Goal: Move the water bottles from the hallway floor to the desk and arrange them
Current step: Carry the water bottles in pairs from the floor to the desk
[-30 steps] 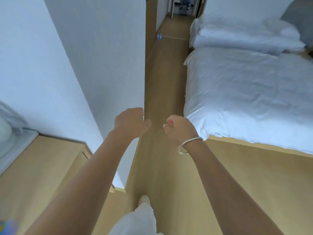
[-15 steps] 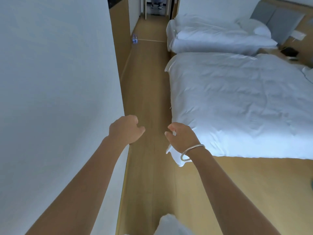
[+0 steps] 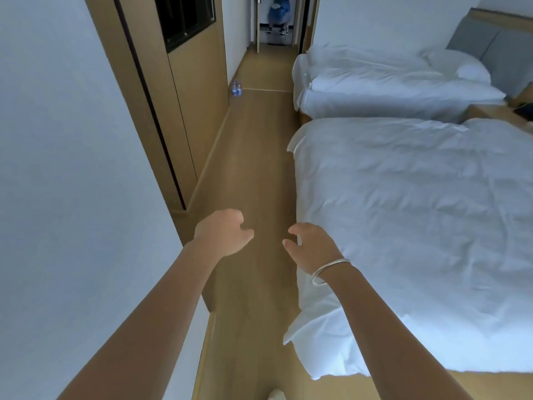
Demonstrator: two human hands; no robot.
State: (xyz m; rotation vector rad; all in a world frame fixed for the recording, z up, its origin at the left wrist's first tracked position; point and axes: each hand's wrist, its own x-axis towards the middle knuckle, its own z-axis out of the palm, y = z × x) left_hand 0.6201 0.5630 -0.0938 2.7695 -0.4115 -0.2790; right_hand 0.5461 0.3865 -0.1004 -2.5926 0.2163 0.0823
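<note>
Two small water bottles (image 3: 236, 88) with blue labels stand on the wooden hallway floor far ahead, against the base of the left wooden cabinet. My left hand (image 3: 223, 233) and my right hand (image 3: 313, 248) are stretched out in front of me over the floor, far short of the bottles. Both hang with loosely curled fingers and hold nothing. A silver bangle sits on my right wrist. The desk is out of view.
A white wall (image 3: 72, 168) and a wooden cabinet (image 3: 184, 96) line the left side. Two beds with white duvets (image 3: 403, 212) fill the right. A narrow strip of wooden floor (image 3: 253, 168) runs ahead to a doorway where a person (image 3: 277, 15) crouches.
The view has advanced past the wall corner into the passage; the desk has left view and the bottles look nearer. Both hands have loosened from tighter curls.
</note>
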